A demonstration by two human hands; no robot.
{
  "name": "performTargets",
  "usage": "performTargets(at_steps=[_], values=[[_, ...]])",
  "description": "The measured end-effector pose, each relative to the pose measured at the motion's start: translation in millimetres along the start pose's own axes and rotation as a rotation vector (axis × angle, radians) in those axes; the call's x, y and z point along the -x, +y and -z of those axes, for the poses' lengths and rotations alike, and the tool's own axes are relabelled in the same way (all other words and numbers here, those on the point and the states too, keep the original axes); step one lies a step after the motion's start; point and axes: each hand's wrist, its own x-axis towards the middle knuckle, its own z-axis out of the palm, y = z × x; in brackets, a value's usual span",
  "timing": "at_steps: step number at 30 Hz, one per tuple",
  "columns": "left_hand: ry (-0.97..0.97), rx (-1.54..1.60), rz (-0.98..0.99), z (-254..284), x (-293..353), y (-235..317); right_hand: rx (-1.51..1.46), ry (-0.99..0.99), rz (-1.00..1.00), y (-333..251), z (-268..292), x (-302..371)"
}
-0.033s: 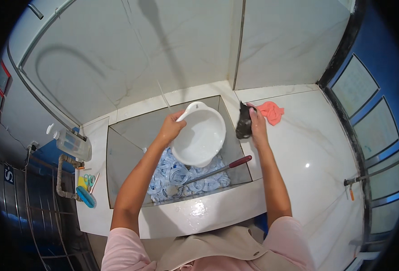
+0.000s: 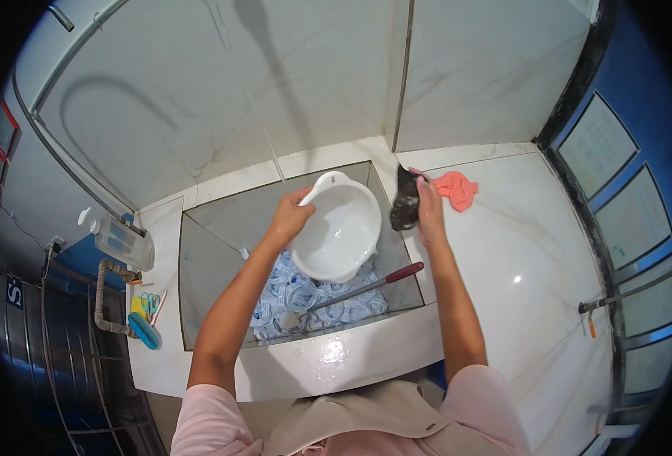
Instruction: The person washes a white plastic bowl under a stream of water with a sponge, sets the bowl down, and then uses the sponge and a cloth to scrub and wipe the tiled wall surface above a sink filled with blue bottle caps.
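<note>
The left hand (image 2: 292,216) is clamped on the upper-left rim of a white basin (image 2: 337,232), near a looped handle; the basin hangs over the sink (image 2: 213,254), its open mouth facing up toward the viewer, with drops of water inside; whether its underside touches anything below, I cannot tell. The right hand (image 2: 430,207) is closed on a dark, wet-looking wad (image 2: 406,199), fingers along its right side; the wad is over the sink's right edge, just beside the basin and apart from it; whether it is cloth or plastic, I cannot tell. Blue-and-white striped fabric (image 2: 275,292) lies bunched in the sink, partly hidden by the basin; across it slants 1 long tool with a metal shaft and a maroon handle (image 2: 404,273), the handle's end reaching the sink's right edge. On the white counter (image 2: 522,235), just right of the right hand, lies 1 crumpled coral cloth (image 2: 459,190). At the sink's left stand or lie a clear bottle (image 2: 125,243) with a white top, 1 pair of teal-handled scissors (image 2: 150,302) and 1 blue brush (image 2: 145,331); wet patches shine on the sink's front ledge (image 2: 381,349); 2 pale pink sleeves (image 2: 213,418) show at the lower edge.
</note>
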Motion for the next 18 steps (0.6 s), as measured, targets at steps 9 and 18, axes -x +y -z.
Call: performTargets(at_steps=[9,18], values=[[0.193,-0.232,-0.125,-44.0,20.7,-22.3,0.430,-0.021,0.455,3.8,-146.8,-1.8],[0.344,-0.502,-0.157,-12.6,36.8,-19.0,-0.277,-0.216,-0.156,-17.5,-149.6,7.1]])
